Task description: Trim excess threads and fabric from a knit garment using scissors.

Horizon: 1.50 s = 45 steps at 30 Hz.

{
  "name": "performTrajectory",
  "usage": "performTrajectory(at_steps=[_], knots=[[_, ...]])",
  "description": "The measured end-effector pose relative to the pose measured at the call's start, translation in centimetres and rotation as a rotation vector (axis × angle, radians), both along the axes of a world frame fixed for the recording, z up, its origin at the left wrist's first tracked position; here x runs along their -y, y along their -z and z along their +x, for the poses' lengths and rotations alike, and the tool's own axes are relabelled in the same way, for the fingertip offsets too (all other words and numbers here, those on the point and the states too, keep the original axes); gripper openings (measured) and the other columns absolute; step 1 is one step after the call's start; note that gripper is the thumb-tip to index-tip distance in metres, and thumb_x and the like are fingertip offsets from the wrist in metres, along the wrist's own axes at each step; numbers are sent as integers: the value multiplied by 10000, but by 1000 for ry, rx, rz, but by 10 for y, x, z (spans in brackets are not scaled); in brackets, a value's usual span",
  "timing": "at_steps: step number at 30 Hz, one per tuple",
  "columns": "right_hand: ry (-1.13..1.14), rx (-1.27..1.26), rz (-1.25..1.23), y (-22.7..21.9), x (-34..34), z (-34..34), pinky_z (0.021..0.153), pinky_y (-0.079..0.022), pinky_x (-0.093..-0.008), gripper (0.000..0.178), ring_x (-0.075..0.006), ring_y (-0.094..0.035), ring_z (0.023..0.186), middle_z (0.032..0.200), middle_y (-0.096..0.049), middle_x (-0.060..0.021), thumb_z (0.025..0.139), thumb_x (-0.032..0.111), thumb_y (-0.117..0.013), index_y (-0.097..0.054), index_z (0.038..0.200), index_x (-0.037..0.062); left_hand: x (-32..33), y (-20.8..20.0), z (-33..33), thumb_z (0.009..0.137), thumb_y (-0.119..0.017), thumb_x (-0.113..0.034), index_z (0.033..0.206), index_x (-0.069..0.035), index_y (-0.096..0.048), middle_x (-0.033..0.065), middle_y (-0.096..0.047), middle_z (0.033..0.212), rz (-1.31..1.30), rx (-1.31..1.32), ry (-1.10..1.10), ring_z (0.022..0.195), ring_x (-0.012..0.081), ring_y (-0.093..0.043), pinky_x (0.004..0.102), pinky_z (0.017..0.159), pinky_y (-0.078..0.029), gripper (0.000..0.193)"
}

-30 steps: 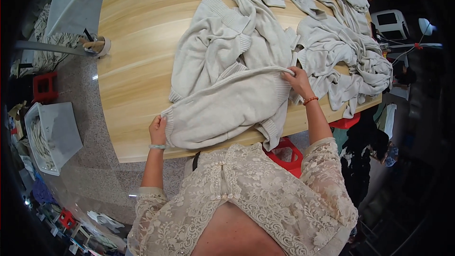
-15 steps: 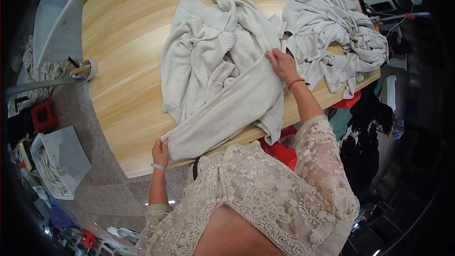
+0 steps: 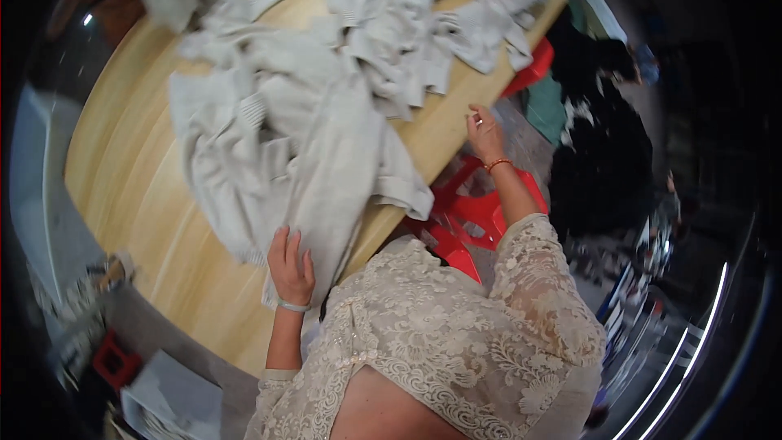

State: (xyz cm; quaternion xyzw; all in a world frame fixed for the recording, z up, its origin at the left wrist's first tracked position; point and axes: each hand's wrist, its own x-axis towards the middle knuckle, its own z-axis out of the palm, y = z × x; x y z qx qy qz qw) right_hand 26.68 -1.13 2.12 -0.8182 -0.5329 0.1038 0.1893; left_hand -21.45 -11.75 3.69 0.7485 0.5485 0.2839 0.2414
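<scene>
A light grey knitted sweater (image 3: 318, 147) lies rumpled on the wooden table (image 3: 147, 220), one sleeve drawn toward its front edge. My left hand (image 3: 292, 269) rests on the near end of that sleeve, fingers stretched out, a pale bangle on the wrist. Off the sweater, my right hand (image 3: 486, 137) hovers past the table's right edge above a red plastic stool (image 3: 481, 212). Its fingers are curled in, and a small pale spot shows at them; whether that is a ring or a held thing I cannot make out.
More light grey knitwear (image 3: 407, 8) is heaped across the far side of the table. Dark cloth (image 3: 603, 147) hangs or lies to the right, beside a green piece (image 3: 544, 110). At lower left stand a white bin (image 3: 175, 399) and a red stool (image 3: 116, 358).
My right hand has let go of the sleeve's ribbed end and moved off the table's edge. My left hand has opened from its pinch and lies flat on the cloth. The view has turned right.
</scene>
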Motion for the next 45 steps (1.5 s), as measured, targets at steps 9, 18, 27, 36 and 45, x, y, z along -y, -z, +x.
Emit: performTrajectory(at_steps=[9,18,27,36,45], knots=[[714,-188,-426,65,239,102,927,-464,-406,370,-348,-587,1005,1077,-631,-177,791,279,-660,-619,1130,136,-116,32,158,867,-577,-273,1409,-118,-384,166,-260,1507,146,-325,290,1388,398,-207,546,1096,-167,596],[1234,-156,-584,123,376,156,1045,-362,-436,597,-356,-411,1264,1332,-466,-185,767,329,-688,-495,1305,156,-120,47,182,862,-572,-345,1420,-186,-395,105,-275,1517,184,-651,241,1409,362,-187,596,1083,-122,606],[1231,-280,-342,218,411,196,828,-490,-461,555,-383,-610,1006,1063,-637,-220,758,296,-706,-508,1218,55,-120,44,193,874,-555,-295,1446,-168,-341,116,-227,1533,155,-722,263,1419,352,-156,591,1090,-94,623],[1109,-387,-233,223,395,182,616,-445,-468,267,-396,-604,734,801,-643,-199,860,251,-558,-603,843,-12,-123,46,173,787,-624,-223,1421,-144,-374,158,-234,1522,141,-698,243,1414,366,-158,602,1089,-70,686],[268,-631,18,12,261,69,628,-455,-345,257,-250,-596,721,825,-591,-138,906,181,-576,-514,1093,15,-110,34,208,782,-636,-496,1438,-127,-335,145,-267,1508,-32,-387,174,1408,368,-171,602,1092,-19,812]])
